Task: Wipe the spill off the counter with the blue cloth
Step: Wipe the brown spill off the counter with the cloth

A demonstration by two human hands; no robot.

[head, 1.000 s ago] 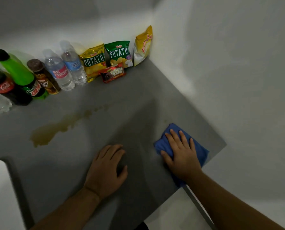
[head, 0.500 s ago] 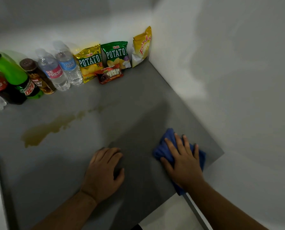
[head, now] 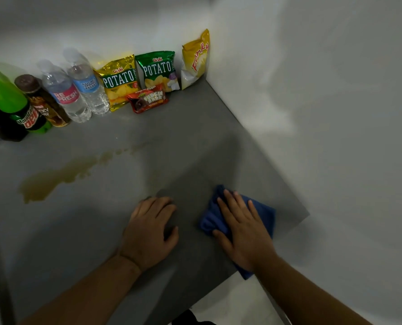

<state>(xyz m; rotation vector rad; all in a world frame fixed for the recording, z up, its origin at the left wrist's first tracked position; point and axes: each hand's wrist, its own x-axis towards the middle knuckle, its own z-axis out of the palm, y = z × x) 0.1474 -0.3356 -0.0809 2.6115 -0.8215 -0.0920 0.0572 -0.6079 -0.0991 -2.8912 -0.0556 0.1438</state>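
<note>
Fingers (head: pixel 236 205) of right hand (head: pixel 244 233) spread flat on blue cloth (head: pixel 210 219), left hand (head: pixel 148 231) flat on counter (head: pixel 195 148)

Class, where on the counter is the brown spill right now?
In the head view, the spill lies left of centre on the grey counter, in front of the bottles, beyond the left hand and far from the blue cloth.

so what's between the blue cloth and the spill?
Head view: the left hand, flat on the grey counter, sits partly between blue cloth and spill; otherwise bare counter.
</note>
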